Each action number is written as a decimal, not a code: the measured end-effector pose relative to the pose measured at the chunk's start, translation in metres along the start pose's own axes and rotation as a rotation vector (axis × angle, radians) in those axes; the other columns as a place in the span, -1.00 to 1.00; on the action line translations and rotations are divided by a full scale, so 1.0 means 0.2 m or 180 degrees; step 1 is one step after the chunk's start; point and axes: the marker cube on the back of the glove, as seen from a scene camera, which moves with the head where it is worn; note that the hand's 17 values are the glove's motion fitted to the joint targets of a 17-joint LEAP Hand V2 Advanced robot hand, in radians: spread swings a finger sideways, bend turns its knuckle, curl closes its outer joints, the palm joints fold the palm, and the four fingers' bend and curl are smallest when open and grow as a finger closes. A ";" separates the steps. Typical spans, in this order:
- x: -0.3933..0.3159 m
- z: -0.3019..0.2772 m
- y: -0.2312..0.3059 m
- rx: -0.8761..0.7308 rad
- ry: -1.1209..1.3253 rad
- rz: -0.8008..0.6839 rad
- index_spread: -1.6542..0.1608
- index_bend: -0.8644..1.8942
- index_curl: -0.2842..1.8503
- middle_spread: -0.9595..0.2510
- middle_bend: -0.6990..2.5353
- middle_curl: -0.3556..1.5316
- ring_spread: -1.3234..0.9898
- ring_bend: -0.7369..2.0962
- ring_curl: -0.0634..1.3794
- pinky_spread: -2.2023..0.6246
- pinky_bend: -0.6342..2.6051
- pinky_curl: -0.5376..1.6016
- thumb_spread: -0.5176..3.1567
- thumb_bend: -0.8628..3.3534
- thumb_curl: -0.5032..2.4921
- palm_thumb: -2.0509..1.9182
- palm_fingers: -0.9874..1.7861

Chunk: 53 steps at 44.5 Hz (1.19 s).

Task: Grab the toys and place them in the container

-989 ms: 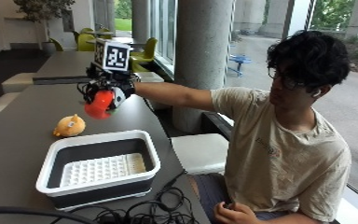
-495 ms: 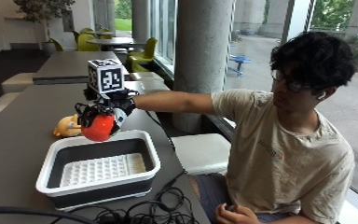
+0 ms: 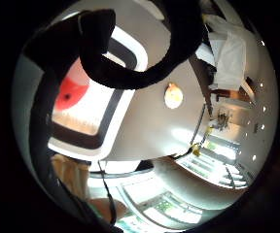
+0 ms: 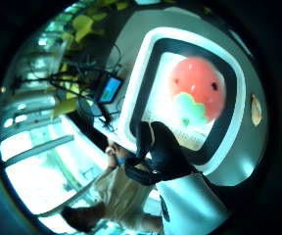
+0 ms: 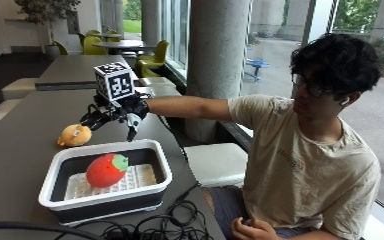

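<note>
The red strawberry toy (image 5: 107, 169) now lies in the container (image 5: 149, 187) below the spread, empty grip (image 5: 115, 116), no longer held; the orange toy (image 5: 74, 135) beside it remains.

- The outside view stands near the table's (image 5: 19, 115) end, facing along it (person at right).
- Both palm views look down, close above the container (image 5: 153, 159), which all three share.

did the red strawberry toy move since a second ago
Yes. The red strawberry toy went from the gloved right hand, up beside the orange toy, down into the container.
</note>
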 end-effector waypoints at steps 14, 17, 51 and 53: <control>0.15 0.07 0.18 0.0207 0.0322 0.0316 0.51 -0.24 -0.49 0.53 -0.50 -0.15 0.08 -0.28 -0.40 0.54 0.06 -0.18 -0.01 -0.61 -0.39 0.02 -0.43; 0.22 0.12 0.24 0.0157 0.0388 0.0394 0.51 -0.24 -0.48 0.54 -0.51 -0.18 0.09 -0.31 -0.42 0.55 0.04 -0.18 0.00 -0.60 -0.40 0.02 -0.44; 1.03 0.86 1.24 -0.0046 0.0083 0.1544 0.53 -0.28 -0.48 0.54 -0.50 -0.37 0.13 -0.36 -0.50 0.56 -0.06 -0.20 0.02 -0.61 -0.50 0.00 -0.47; 1.07 0.88 1.30 -0.0046 0.0079 0.1591 0.53 -0.28 -0.48 0.54 -0.50 -0.38 0.13 -0.36 -0.50 0.56 -0.06 -0.19 0.02 -0.61 -0.50 0.00 -0.46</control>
